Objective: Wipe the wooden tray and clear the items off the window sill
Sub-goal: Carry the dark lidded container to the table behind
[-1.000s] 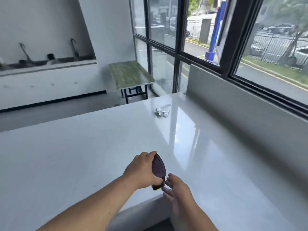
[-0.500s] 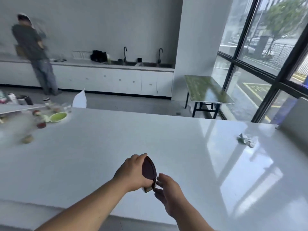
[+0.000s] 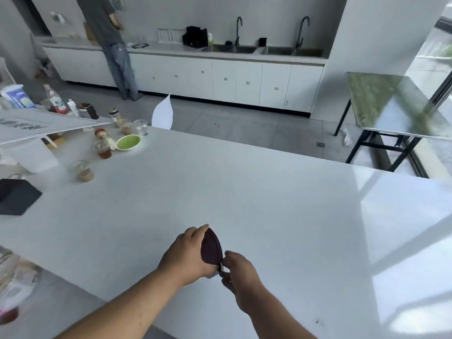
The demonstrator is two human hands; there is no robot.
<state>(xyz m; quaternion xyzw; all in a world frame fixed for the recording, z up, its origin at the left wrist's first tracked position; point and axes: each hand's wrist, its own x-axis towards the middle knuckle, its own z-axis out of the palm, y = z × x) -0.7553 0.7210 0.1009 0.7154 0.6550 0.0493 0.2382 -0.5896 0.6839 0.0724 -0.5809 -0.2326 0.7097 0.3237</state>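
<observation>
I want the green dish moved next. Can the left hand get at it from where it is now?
Probably not yet. The left hand is wrapped around the dark wooden tray, and the green dish sits far across the counter among jars. The counter between them is bare.

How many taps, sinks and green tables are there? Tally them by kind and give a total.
Taps: 2
Sinks: 2
Green table: 1
Total: 5
</observation>
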